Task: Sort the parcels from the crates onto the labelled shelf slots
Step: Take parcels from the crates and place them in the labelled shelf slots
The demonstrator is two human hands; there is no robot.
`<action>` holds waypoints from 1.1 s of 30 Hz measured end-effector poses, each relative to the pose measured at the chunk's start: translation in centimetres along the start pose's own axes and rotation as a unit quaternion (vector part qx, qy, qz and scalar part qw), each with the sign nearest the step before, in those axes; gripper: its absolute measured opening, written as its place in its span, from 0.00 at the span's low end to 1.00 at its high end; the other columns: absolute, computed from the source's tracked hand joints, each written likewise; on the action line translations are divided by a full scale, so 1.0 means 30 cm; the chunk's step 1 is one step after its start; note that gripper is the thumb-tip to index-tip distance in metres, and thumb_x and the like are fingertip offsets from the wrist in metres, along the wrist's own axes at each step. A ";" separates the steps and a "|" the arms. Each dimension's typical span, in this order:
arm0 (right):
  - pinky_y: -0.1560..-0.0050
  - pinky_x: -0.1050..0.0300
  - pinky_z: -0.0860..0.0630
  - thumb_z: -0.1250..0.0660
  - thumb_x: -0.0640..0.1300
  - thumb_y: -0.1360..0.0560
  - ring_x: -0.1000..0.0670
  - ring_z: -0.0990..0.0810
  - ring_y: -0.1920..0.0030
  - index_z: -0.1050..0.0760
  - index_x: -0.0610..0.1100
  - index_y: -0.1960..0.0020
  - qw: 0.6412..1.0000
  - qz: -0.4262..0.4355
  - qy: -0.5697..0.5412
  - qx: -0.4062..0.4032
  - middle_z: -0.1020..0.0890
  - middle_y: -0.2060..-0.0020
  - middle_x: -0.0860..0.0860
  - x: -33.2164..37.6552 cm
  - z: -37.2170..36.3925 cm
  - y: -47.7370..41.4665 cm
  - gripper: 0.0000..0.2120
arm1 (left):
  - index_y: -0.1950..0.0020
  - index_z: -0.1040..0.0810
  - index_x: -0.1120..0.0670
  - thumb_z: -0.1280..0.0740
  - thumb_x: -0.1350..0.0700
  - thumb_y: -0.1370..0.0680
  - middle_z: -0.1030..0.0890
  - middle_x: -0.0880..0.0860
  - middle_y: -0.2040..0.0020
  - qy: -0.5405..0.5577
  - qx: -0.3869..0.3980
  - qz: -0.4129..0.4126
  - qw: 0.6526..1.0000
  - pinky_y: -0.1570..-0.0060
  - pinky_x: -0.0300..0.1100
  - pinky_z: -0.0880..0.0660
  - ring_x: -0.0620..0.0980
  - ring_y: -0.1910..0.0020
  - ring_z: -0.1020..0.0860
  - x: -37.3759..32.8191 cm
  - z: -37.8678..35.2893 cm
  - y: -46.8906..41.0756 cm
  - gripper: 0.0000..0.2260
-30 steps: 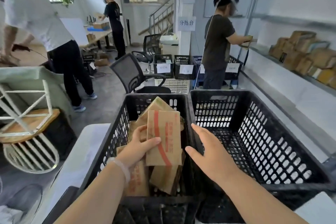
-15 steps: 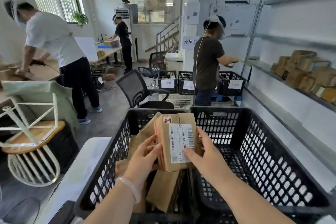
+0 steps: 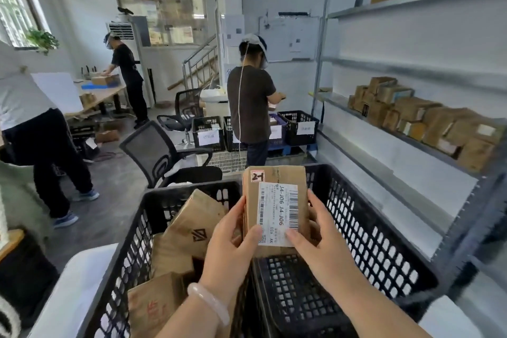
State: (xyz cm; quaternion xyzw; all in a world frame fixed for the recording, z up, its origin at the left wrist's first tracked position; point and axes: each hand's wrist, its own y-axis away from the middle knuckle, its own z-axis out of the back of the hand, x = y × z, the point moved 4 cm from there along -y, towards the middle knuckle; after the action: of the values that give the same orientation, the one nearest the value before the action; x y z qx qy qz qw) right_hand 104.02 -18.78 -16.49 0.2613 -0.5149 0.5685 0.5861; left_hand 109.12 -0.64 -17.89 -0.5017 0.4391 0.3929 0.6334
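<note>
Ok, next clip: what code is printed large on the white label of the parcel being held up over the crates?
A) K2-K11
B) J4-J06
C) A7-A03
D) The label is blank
B: the white label on the parcel, held between the left hand and right hand, reads J4-J06, printed twice.

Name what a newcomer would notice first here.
The parcel gripped between the left hand and right hand at centre, its white label reading J4-J06 toward the camera. Beneath it, the left crate holds more brown parcels; the right crate shows bare mesh. Boxes crowd the shelf at right.
</note>
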 end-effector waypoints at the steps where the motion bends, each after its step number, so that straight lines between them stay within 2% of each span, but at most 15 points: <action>1: 0.48 0.73 0.29 0.30 0.54 0.26 0.72 0.33 0.38 0.50 0.76 0.31 0.999 -0.003 0.010 -0.031 0.32 0.39 0.77 -0.003 0.042 0.008 0.37 | 0.37 0.38 0.19 0.31 0.52 0.22 0.25 0.36 0.36 -0.017 0.019 -0.022 0.999 0.46 0.39 0.20 0.35 0.39 0.24 -0.016 -0.047 -0.017 0.29; 2: 0.52 0.77 0.29 0.29 0.54 0.27 0.73 0.33 0.39 0.50 0.77 0.31 0.998 -0.005 0.023 -0.061 0.32 0.39 0.76 -0.004 0.088 0.018 0.37 | 0.37 0.41 0.17 0.32 0.52 0.21 0.26 0.32 0.36 -0.036 0.036 -0.043 0.998 0.45 0.38 0.21 0.33 0.38 0.26 -0.031 -0.097 -0.034 0.31; 3: 0.52 0.77 0.29 0.29 0.54 0.27 0.73 0.33 0.39 0.49 0.76 0.31 0.995 -0.006 0.039 -0.087 0.31 0.38 0.75 -0.003 0.129 0.028 0.37 | 0.36 0.44 0.17 0.33 0.52 0.20 0.29 0.27 0.36 -0.055 0.050 -0.063 0.995 0.43 0.36 0.23 0.31 0.37 0.28 -0.047 -0.144 -0.045 0.32; 5: 0.43 0.68 0.26 0.30 0.54 0.27 0.68 0.31 0.37 0.48 0.73 0.30 0.988 -0.014 0.073 -0.139 0.30 0.36 0.70 -0.002 0.234 0.057 0.36 | 0.35 0.47 0.17 0.36 0.52 0.19 0.35 0.22 0.36 -0.072 0.097 -0.107 0.987 0.42 0.29 0.28 0.26 0.35 0.34 -0.091 -0.268 -0.060 0.32; 6: 0.40 0.64 0.26 0.30 0.54 0.26 0.67 0.30 0.37 0.48 0.74 0.30 0.983 -0.019 0.081 -0.162 0.30 0.36 0.71 -0.003 0.292 0.075 0.35 | 0.34 0.46 0.17 0.37 0.53 0.19 0.35 0.22 0.35 -0.070 0.124 -0.128 0.982 0.44 0.26 0.29 0.25 0.35 0.35 -0.115 -0.334 -0.062 0.31; 7: 0.39 0.64 0.27 0.30 0.53 0.26 0.68 0.30 0.38 0.48 0.76 0.32 0.979 -0.021 0.086 -0.184 0.30 0.37 0.73 -0.004 0.356 0.098 0.35 | 0.34 0.45 0.18 0.37 0.54 0.18 0.34 0.24 0.34 -0.060 0.148 -0.146 0.976 0.45 0.24 0.30 0.24 0.35 0.35 -0.139 -0.405 -0.062 0.31; 9: 0.45 0.70 0.26 0.29 0.50 0.26 0.72 0.31 0.39 0.47 0.78 0.34 0.970 -0.016 0.099 -0.222 0.31 0.39 0.77 -0.007 0.484 0.154 0.37 | 0.32 0.44 0.19 0.36 0.53 0.19 0.35 0.25 0.33 -0.034 0.184 -0.173 0.967 0.45 0.23 0.30 0.26 0.34 0.35 -0.190 -0.545 -0.047 0.30; 12: 0.43 0.67 0.26 0.28 0.49 0.27 0.69 0.31 0.37 0.46 0.72 0.29 0.957 -0.020 0.130 -0.260 0.31 0.36 0.72 -0.006 0.663 0.244 0.37 | 0.33 0.46 0.19 0.31 0.49 0.22 0.39 0.21 0.35 0.002 0.233 -0.191 0.953 0.49 0.22 0.30 0.26 0.36 0.34 -0.270 -0.752 -0.001 0.33; 15: 0.42 0.64 0.26 0.29 0.52 0.27 0.67 0.31 0.36 0.49 0.76 0.31 0.942 -0.024 0.158 -0.295 0.31 0.38 0.74 -0.018 0.840 0.334 0.38 | 0.32 0.47 0.19 0.27 0.48 0.25 0.39 0.20 0.38 0.020 0.260 -0.206 0.943 0.52 0.17 0.34 0.22 0.38 0.36 -0.341 -0.946 0.059 0.38; 18: 0.36 0.53 0.26 0.29 0.54 0.27 0.65 0.31 0.35 0.53 0.77 0.31 0.931 -0.041 0.179 -0.314 0.34 0.35 0.71 -0.038 1.031 0.422 0.40 | 0.31 0.46 0.20 0.26 0.51 0.26 0.35 0.30 0.34 0.041 0.272 -0.212 0.938 0.49 0.18 0.34 0.24 0.37 0.35 -0.399 -1.141 0.118 0.39; 21: 0.33 0.49 0.29 0.28 0.54 0.27 0.66 0.34 0.34 0.54 0.76 0.30 0.918 -0.051 0.219 -0.325 0.36 0.34 0.71 -0.053 1.244 0.515 0.41 | 0.29 0.44 0.23 0.25 0.53 0.26 0.33 0.36 0.31 0.052 0.280 -0.214 0.934 0.47 0.20 0.32 0.28 0.35 0.33 -0.451 -1.351 0.184 0.39; 24: 0.29 0.51 0.34 0.29 0.55 0.27 0.65 0.38 0.32 0.55 0.75 0.29 0.899 -0.059 0.278 -0.333 0.38 0.31 0.71 -0.080 1.454 0.628 0.41 | 0.28 0.44 0.25 0.26 0.54 0.25 0.31 0.38 0.31 0.057 0.303 -0.216 0.927 0.46 0.25 0.28 0.32 0.35 0.32 -0.509 -1.563 0.260 0.38; 26: 0.28 0.55 0.38 0.31 0.58 0.27 0.65 0.41 0.31 0.57 0.76 0.30 0.882 -0.058 0.337 -0.325 0.45 0.33 0.78 -0.097 1.576 0.702 0.40 | 0.28 0.43 0.26 0.26 0.55 0.25 0.31 0.37 0.32 0.070 0.311 -0.218 0.922 0.46 0.25 0.28 0.30 0.36 0.32 -0.548 -1.692 0.304 0.38; 30: 0.29 0.57 0.45 0.34 0.62 0.27 0.67 0.47 0.31 0.60 0.76 0.31 0.858 -0.075 0.406 -0.306 0.57 0.38 0.83 -0.140 1.779 0.797 0.39 | 0.27 0.43 0.27 0.26 0.54 0.25 0.31 0.38 0.31 0.090 0.323 -0.205 0.919 0.39 0.38 0.24 0.37 0.33 0.30 -0.595 -1.904 0.371 0.37; 33: 0.31 0.59 0.46 0.35 0.63 0.27 0.73 0.55 0.34 0.61 0.76 0.30 0.843 -0.090 0.432 -0.307 0.60 0.38 0.84 -0.177 1.887 0.831 0.39 | 0.30 0.44 0.23 0.27 0.53 0.25 0.32 0.37 0.31 0.077 0.329 -0.199 0.920 0.39 0.43 0.23 0.40 0.33 0.30 -0.601 -2.023 0.396 0.38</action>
State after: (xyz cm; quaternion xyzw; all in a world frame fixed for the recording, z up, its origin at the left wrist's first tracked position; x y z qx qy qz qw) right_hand 64.31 -65.97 -9.37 -0.1587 -0.3324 0.3815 0.8478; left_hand 82.64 -58.94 -10.95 -0.3707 0.4822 0.0524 0.7920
